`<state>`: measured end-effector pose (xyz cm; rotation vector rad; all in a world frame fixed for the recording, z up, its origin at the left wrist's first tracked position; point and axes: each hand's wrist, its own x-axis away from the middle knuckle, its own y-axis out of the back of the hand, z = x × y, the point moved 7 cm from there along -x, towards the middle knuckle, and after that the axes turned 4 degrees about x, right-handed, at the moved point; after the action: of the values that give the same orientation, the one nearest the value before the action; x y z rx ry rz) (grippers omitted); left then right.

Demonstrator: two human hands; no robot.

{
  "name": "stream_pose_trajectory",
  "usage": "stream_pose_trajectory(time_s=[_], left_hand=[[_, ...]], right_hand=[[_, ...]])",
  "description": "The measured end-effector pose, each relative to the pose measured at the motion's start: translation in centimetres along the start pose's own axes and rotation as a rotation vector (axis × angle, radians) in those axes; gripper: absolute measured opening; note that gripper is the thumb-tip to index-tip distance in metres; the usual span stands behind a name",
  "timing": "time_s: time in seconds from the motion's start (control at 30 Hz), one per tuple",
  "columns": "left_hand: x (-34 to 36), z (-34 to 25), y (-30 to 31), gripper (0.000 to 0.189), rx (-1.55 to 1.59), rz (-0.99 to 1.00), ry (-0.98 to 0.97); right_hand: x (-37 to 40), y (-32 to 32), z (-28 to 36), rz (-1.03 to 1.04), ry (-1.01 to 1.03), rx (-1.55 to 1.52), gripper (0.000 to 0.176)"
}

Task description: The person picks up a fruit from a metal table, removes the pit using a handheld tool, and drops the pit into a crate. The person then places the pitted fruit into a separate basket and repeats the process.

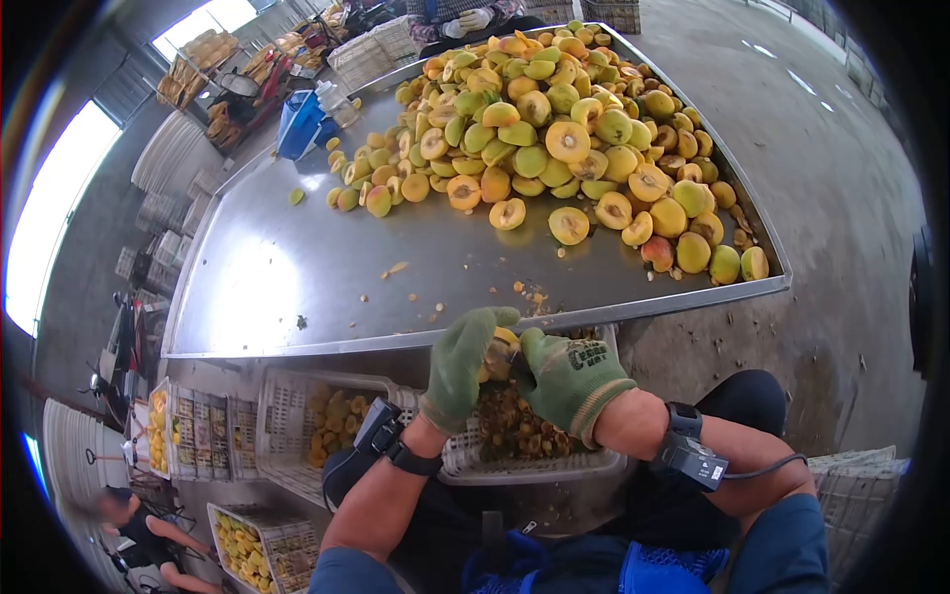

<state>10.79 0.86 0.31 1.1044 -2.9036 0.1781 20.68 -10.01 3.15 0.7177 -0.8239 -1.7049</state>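
Note:
Both my hands wear green gloves and meet just below the near edge of a steel table [297, 287]. My left hand [460, 366] is curled around a yellow peach [501, 354]. My right hand [569, 376] presses against the same peach from the right; whether it holds a tool is hidden. Under my hands stands a white crate [515, 465] with peach pits and scraps in it. A big heap of whole and halved peaches [554, 129] covers the far right part of the table.
White crates with peach pieces [327, 421] stand to the left below the table. A blue container [300, 124] sits at the table's far left edge. Another person's gloved hands [465, 20] work at the far end. A person [139, 535] crouches at lower left by more crates.

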Motion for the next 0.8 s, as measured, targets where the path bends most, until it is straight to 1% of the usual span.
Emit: stream_pose_trajectory(time_s=[0.07,0.23,0.33,0.43,0.53,0.73,0.8], left_hand=[[0.0,-0.2,-0.2,0.049,-0.011,-0.003,0.007],[0.1,0.1,-0.3,0.045,0.015,-0.002,0.069],[0.0,-0.1,-0.4,0.041,0.009,-0.005,0.04],[0.0,-0.9,-0.4,0.036,-0.084,-0.042,-0.038],[0.1,-0.3,0.0,0.033,-0.028,-0.095,0.062],[0.4,-0.7,0.1,0.032,-0.026,-0.133,0.086],[0.2,-1.4,0.3,0.031,-0.189,-0.114,-0.051]], right_hand=[[0.0,-0.4,-0.2,0.014,0.005,0.064,0.025],[0.1,-0.8,-0.1,0.04,-0.011,0.102,0.023],[0.1,-0.6,0.4,0.085,-0.034,0.15,0.019],[0.0,-0.6,0.8,0.09,-0.031,0.166,0.019],[0.0,-1.1,0.8,0.078,-0.018,0.157,0.018],[-0.2,-1.3,0.9,0.093,-0.019,0.127,0.018],[-0.1,-1.0,1.1,0.095,-0.009,0.108,0.018]])
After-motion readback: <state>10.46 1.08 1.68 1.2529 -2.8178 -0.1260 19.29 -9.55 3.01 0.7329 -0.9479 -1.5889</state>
